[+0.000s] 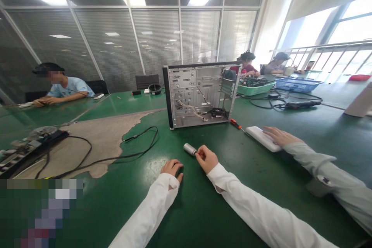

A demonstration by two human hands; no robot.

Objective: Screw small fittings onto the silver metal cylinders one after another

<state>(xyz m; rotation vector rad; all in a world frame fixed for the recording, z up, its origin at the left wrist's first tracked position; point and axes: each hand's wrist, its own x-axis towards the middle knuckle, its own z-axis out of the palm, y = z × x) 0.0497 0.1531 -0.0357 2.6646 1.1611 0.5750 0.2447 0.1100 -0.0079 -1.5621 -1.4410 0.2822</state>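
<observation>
My right hand [207, 159] has its thumb and fingertips closed on the near right end of a small silver metal cylinder [190, 148], which looks like a little motor and lies tilted just above or on the green table [162, 209]. To its left, my left hand [172, 169] rests on the tabletop with fingers loosely bent and thumb apart. A dark patch shows between that thumb and the fingers; whether it is shadow or an object is unclear. Beyond both hands stands an open computer case [203, 95], with loose wires and a black fan [217, 112] inside.
At right, a co-worker's hand [281, 137] lies on a white box [261, 138], beside an orange-handled screwdriver [236, 124]. A black cable [116, 157] crosses the left side. Green [255, 90] and blue baskets [299, 84] stand farther back. Other people sit around the table.
</observation>
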